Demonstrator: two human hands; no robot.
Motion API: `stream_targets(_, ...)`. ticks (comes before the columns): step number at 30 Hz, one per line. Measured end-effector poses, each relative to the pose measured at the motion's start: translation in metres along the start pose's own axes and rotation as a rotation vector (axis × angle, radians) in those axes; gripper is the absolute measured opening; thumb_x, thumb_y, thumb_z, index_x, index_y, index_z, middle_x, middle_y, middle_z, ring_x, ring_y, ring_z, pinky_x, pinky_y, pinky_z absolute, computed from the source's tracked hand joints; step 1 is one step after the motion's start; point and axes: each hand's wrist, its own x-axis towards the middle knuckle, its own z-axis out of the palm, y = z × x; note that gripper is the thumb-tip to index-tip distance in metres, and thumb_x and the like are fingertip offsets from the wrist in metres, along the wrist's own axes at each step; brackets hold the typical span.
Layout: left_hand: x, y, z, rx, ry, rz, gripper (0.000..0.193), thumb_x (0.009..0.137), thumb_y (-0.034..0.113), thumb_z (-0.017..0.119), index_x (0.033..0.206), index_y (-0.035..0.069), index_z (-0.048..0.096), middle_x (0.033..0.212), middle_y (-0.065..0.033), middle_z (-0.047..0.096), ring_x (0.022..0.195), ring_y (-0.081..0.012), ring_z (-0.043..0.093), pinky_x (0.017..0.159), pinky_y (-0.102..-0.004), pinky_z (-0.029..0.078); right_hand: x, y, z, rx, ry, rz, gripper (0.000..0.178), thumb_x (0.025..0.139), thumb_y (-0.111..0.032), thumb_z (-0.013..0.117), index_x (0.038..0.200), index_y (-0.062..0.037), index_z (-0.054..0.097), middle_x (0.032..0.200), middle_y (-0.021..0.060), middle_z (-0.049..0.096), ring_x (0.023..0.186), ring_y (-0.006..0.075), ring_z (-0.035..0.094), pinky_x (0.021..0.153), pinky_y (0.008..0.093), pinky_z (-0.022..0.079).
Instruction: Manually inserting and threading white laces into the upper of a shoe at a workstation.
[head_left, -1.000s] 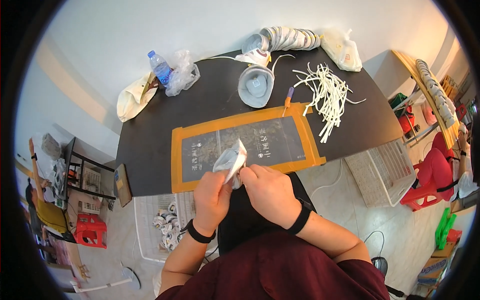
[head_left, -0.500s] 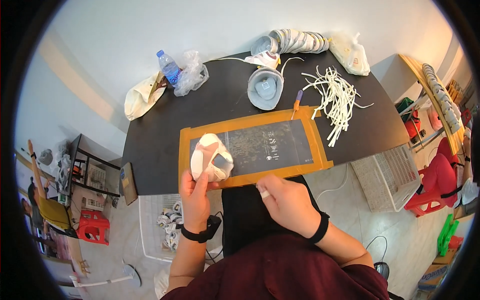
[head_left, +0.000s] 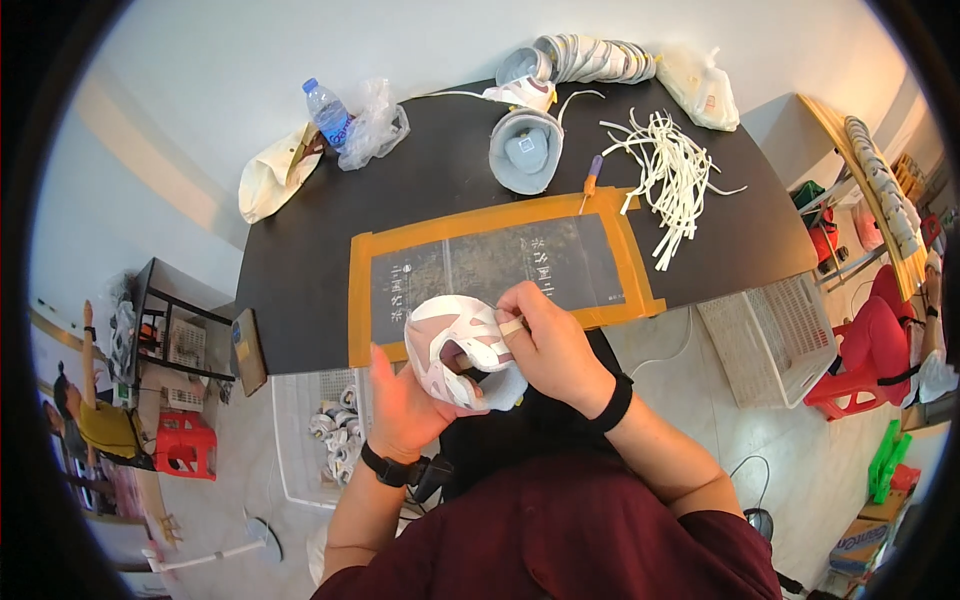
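A white and dusty-pink shoe upper [head_left: 432, 345] with a pale grey edge is held over the front edge of the table. My left hand [head_left: 398, 412] cups it from the left and below, the fingers partly hidden beneath it. At its right side my right hand [head_left: 555, 352] is closed, thumb and fingertips pinched on the upper's edge; whether anything small is also between them cannot be seen. A light band wraps one finger of that hand. Behind them lies a dark mat [head_left: 490, 270] bordered with orange-brown tape [head_left: 358, 300].
Farther back on the dark table [head_left: 420, 180] stand a grey-lined upper [head_left: 508, 165], a row of stacked uppers [head_left: 600, 60] and a plastic bag [head_left: 697, 90]. White laces [head_left: 665, 170] lie right of a purple-and-orange-handled tool [head_left: 592, 180]. A bottle [head_left: 325, 112] stands left; crates [head_left: 775, 350] flank the table.
The upper has come nearer and rightward, turned so its opening shows. My right hand has risen from the table edge to meet it. The view has shifted slightly.
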Motion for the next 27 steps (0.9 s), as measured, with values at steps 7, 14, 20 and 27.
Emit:
stream_targets(7,0.0,0.004,-0.012,0.339,0.269,0.1,0.051,0.098,0.035,0.056,0.137,0.004,0.046,0.13,-0.0142,0.057,0.114,-0.027,0.06,0.094,-0.0443,0.052,-0.007,-0.009,0.005,-0.299,0.132,-0.161,0.007,0.09,-0.011,0.058,0.097,-0.0087,0.057,0.086,0.0117,0.062,0.075,0.0343,0.063,0.064,0.0397,0.05)
stream_targets(14,0.004,-0.004,0.015,0.602,0.361,0.468,0.035,0.091,0.004,0.063,0.126,0.004,0.056,0.119,-0.0082,0.064,0.109,-0.0204,0.062,0.094,-0.0379,0.051,-0.024,-0.027,-0.007,-0.009,-0.042,-0.058,0.006,0.089,-0.009,0.06,0.095,-0.007,0.059,0.086,0.0139,0.064,0.076,0.0349,0.064,0.064,0.0393,0.051)
stream_targets(20,0.006,-0.007,0.017,0.662,0.334,0.456,0.034,0.093,0.004,0.061,0.126,0.003,0.056,0.122,-0.0078,0.063,0.112,-0.0192,0.06,0.097,-0.0365,0.048,-0.023,-0.025,-0.003,-0.062,-0.026,-0.057,0.006,0.089,-0.009,0.06,0.094,-0.0055,0.06,0.085,0.0142,0.064,0.075,0.0338,0.064,0.064,0.0383,0.05)
stream_targets(27,0.01,-0.007,0.013,0.815,0.309,0.485,0.036,0.094,0.003,0.058,0.13,0.0,0.054,0.125,-0.0088,0.061,0.111,-0.019,0.06,0.097,-0.0337,0.047,-0.022,-0.028,-0.006,-0.359,-0.008,-0.21,0.012,0.084,-0.009,0.061,0.095,-0.0057,0.058,0.084,0.0125,0.063,0.073,0.0342,0.064,0.06,0.0433,0.051)
